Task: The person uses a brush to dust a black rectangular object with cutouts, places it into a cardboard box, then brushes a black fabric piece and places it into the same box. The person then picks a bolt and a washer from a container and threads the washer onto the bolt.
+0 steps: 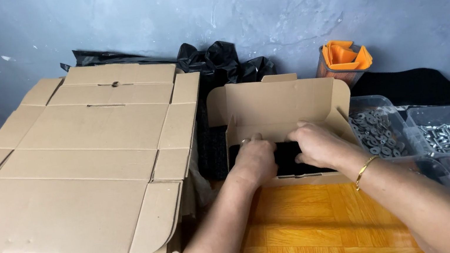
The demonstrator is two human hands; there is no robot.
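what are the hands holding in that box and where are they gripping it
Both the left hand and right hand press on a black item inside the open cardboard box, at its upper side; fingers hidden.

Small packing workshop, flat cartons (73, 167), bins of washers (377, 130) and bolts (446, 135)

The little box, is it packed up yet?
Not yet. The small cardboard box is folded into shape, lid still open. Both hands, left hand and right hand, press a black item down inside it. A stack of flat, unfolded boxes lies alongside, none folded up.
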